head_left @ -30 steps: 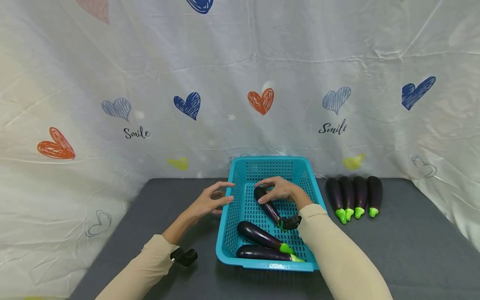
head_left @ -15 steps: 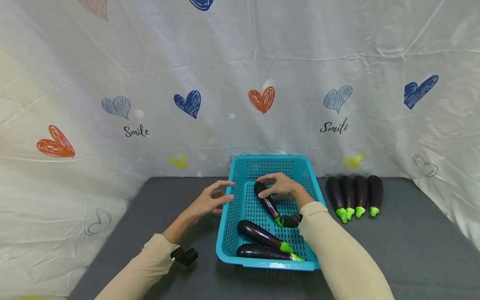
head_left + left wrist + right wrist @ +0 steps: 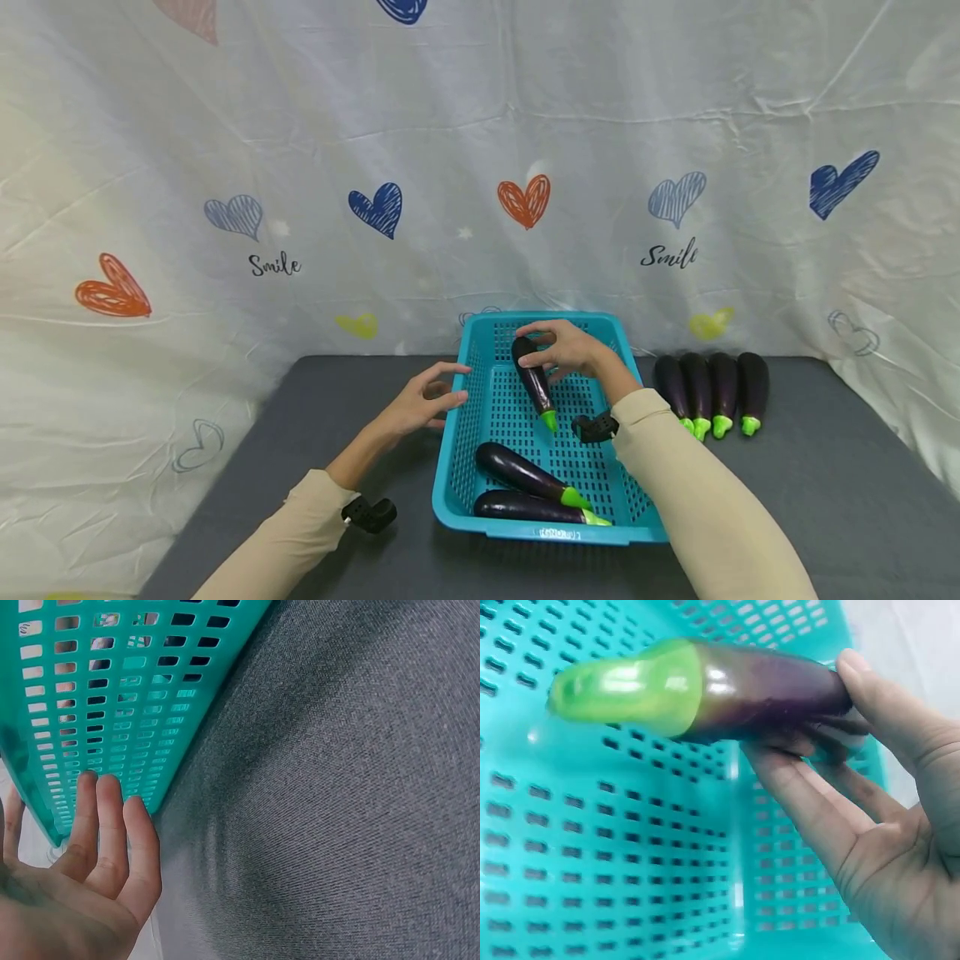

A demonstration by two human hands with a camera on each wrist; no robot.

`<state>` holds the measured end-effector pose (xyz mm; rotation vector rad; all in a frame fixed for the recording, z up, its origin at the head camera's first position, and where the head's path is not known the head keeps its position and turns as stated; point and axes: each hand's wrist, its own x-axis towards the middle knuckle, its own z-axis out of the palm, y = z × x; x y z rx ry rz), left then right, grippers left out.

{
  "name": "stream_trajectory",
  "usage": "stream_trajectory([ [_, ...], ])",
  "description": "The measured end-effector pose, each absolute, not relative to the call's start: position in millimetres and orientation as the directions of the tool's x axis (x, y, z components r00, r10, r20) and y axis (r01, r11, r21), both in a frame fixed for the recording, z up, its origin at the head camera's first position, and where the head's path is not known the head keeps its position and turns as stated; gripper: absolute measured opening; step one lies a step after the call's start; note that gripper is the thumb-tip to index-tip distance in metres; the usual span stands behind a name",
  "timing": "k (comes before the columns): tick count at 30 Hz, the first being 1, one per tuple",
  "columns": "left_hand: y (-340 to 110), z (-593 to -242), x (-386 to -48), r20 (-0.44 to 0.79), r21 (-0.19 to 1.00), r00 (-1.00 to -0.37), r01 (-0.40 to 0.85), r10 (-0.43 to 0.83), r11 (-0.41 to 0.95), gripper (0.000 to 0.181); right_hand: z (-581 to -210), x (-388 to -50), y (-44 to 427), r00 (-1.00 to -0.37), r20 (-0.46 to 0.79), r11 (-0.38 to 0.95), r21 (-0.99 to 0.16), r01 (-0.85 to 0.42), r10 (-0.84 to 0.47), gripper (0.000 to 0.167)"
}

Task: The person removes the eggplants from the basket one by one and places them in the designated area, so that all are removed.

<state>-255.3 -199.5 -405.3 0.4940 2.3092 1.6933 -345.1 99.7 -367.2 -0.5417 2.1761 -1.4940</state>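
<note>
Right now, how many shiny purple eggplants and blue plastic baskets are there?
Blue perforated plastic basket: 1
Glossy purple green-stemmed eggplants: 7 (1 in the right hand, 2 lying in the basket, 4 on the grey table)
Total: 8

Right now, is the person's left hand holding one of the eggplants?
No, the left hand is beside the blue basket with nothing in its grasp, while the right hand grips an eggplant.

The basket (image 3: 510,527) has two eggplants (image 3: 522,471) at its near end, a third (image 3: 536,388) farther in, four others (image 3: 697,383) to its right.
</note>
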Motion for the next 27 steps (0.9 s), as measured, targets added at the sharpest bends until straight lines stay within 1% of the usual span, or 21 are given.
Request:
stream_trajectory([
  [12, -201, -408, -256, 0.022, 0.938, -0.919, 0.155, 0.393, 0.311, 0.049, -336, -347, 118, -0.822, -0.105, 0.252, -0.966, -0.049, -0.56, 0.073],
  [19, -201, -408, -256, 0.019, 0.937, -0.918, 0.154, 0.396, 0.313, 0.049, -323, -343, 133, -0.816, -0.087, 0.252, -0.965, -0.074, -0.572, 0.078],
  [27, -200, -407, -255, 0.028, 0.937, -0.919, 0.161, 0.394, 0.311, 0.049, -310, -337, 149, -0.814, -0.068, 0.244, -0.965, -0.093, -0.577, 0.078],
])
